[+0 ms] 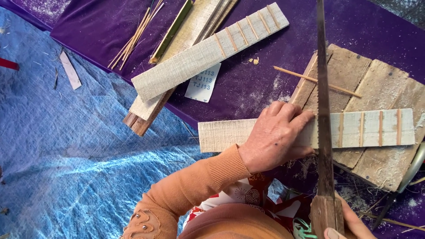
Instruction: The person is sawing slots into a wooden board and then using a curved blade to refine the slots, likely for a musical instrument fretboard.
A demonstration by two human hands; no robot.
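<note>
Head view: your left hand (pixel 275 137) pins the slat (pixel 305 129), right hand (pixel 343 225) grips the saw (pixel 323 102); a skipping blade could nick your fingertips (pixel 305 116).

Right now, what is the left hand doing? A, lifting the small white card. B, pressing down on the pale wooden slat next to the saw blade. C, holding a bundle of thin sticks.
B: the left hand lies flat on the pale wooden slat, fingertips against the saw blade.
</note>
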